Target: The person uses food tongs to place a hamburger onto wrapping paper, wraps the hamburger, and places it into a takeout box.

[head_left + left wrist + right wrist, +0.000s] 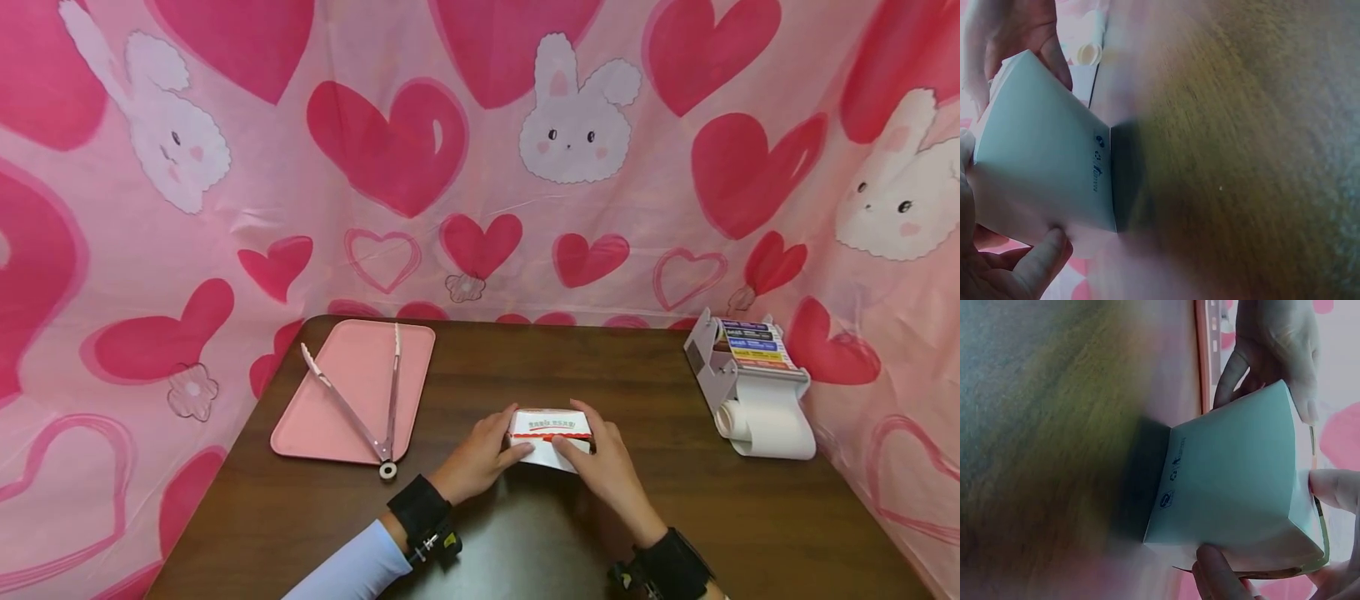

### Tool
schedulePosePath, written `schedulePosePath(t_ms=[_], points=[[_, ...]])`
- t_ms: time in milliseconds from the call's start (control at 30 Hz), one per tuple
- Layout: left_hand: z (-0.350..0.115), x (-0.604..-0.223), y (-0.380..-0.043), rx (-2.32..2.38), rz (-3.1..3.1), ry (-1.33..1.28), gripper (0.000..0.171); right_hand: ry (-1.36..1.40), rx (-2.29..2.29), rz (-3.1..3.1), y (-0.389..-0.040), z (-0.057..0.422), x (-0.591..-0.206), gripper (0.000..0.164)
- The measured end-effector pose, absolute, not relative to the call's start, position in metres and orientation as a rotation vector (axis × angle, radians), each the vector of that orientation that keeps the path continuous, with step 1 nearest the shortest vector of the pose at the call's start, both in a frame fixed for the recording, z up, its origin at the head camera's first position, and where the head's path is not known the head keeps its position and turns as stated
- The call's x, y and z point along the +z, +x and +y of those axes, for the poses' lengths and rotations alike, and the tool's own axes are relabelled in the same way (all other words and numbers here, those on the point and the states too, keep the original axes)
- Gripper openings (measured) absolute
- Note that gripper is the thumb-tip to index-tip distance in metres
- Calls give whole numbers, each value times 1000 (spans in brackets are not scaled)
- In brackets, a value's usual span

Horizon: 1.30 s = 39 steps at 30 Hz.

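A small white cardboard box [550,423] with a red wavy band and printed lettering stands on the brown table, held from both sides. My left hand [480,454] grips its left side, the thumb lying at the near edge of the top. On the other side my right hand [611,462] holds it the same way, its thumb over the front part of the top. Both wrist views show the plain near wall of the box [1047,144], wider at the top than at the base, with small dark print [1172,469] low on it.
To the left lies a pink tray [341,350] with spread metal tongs [390,417] on it, their hinge end past the near rim. A label dispenser [753,367] with a white paper roll stands at right. Heart-printed cloth hangs behind the table.
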State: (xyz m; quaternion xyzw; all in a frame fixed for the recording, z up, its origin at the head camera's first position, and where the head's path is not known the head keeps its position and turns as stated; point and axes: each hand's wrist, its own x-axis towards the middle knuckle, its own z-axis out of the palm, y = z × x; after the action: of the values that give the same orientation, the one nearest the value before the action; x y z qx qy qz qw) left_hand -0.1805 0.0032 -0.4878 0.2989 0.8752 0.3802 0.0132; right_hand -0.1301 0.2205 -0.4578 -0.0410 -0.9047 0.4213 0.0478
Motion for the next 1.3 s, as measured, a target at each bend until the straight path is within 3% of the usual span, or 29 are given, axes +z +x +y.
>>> schedulePosePath(t_ms=[300,633,1033,1300], points=[[2,-485,-183,1170,2758,952,71,-48,1417,-2776,-131,226,-456,65],[3,-482,-184,1149,2750,915,72,31,2017,-2578,-129,244,-465,64],[1,-483,-185,1189,2717,975,68,36,1786,-2601,-128,244,-476,58],[3,-482,-180,1158,2750,1009,69,-18,1354,-2710,-128,233,-476,68]])
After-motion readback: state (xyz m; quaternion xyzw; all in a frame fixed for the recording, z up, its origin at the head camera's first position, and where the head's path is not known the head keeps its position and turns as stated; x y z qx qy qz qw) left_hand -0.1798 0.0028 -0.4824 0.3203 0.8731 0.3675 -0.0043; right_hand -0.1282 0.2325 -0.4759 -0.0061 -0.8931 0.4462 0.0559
